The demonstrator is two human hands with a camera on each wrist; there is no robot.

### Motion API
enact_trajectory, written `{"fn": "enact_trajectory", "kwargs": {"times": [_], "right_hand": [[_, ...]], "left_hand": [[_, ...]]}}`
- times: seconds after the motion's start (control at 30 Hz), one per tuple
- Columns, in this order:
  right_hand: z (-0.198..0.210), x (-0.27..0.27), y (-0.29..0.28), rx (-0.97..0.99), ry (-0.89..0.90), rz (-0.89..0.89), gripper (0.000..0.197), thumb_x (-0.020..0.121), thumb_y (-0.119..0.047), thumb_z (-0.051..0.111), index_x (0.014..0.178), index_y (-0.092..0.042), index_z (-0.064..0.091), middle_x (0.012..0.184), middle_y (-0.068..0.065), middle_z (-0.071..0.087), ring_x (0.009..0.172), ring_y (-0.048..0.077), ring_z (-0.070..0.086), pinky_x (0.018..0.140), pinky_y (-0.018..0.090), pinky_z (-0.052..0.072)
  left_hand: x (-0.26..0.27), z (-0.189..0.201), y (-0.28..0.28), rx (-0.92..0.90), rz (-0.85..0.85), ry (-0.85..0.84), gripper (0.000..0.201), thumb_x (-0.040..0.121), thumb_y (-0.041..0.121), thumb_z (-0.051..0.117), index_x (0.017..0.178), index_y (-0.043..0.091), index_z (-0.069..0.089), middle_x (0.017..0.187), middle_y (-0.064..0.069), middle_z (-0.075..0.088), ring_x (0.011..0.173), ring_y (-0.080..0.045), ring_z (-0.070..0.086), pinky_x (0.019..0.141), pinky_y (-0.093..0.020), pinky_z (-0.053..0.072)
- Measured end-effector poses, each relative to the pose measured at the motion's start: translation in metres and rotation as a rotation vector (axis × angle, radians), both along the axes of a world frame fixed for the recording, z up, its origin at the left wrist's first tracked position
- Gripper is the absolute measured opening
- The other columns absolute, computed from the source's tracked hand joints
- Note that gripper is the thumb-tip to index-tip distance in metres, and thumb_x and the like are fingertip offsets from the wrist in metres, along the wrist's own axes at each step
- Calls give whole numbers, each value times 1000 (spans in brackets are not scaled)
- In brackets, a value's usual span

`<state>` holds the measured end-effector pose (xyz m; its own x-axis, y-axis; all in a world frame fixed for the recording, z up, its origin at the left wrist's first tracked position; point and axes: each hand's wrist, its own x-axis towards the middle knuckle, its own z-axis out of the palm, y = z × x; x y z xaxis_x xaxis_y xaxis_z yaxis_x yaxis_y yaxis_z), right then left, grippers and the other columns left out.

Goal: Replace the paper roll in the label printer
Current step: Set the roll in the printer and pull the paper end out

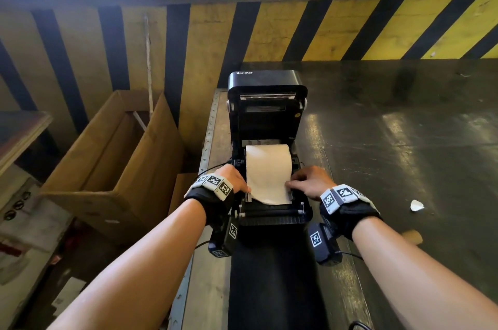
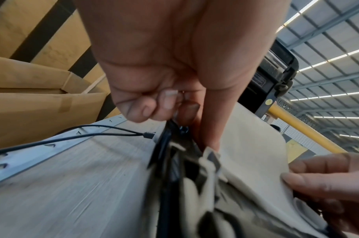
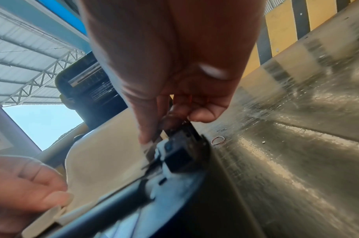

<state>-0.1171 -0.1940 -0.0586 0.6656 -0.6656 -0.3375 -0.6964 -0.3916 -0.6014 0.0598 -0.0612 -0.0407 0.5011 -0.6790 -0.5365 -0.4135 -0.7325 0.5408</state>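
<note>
We see the label printer (image 1: 266,168) sitting on a narrow grey strip at the left edge of a dark, glossy work surface (image 1: 404,141), its black lid (image 1: 265,98) swung up and standing upright at the far side, the word Xprinter on its top. The paper roll (image 1: 268,153) lies in the open bay, and a pale sheet of its paper (image 1: 266,181) is drawn forward over the front of the machine, its free end curling just behind the front roller.

Our left hand (image 1: 231,177) sits at the left edge of the sheet, fingers (image 2: 146,111) curled under and the thumb stretched down along the paper's side, its tip at a pale guide tab (image 2: 210,157); the blur there keeps us from telling whether it pinches the paper or only presses the guide. Our right hand (image 1: 310,181) sits at the opposite edge, fingers bent, thumb and forefinger closed down on the paper's right border by the black side guide (image 3: 182,149).

A thin black cable (image 2: 72,135) runs across the grey strip to a plug just beside the printer's left side. An open cardboard box (image 1: 113,157) stands left of the bench, below the yellow-and-black striped wall (image 1: 269,33). A crumpled white scrap (image 1: 416,205) lies on the dark surface well to the right, and a small rubber band (image 3: 217,140) lies near the printer's right side
</note>
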Motion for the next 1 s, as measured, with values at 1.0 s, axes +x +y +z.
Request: {"fn": "enact_trajectory", "kwargs": {"times": [1.0], "right_hand": [[8, 2, 6, -56, 79, 88, 25, 84, -29, 61, 100, -13, 72, 105, 10, 71, 84, 19, 57, 56, 18, 36]], "left_hand": [[8, -2, -5, 10, -43, 5, 26, 70, 26, 79, 92, 15, 76, 102, -6, 72, 99, -23, 64, 93, -37, 51]]}}
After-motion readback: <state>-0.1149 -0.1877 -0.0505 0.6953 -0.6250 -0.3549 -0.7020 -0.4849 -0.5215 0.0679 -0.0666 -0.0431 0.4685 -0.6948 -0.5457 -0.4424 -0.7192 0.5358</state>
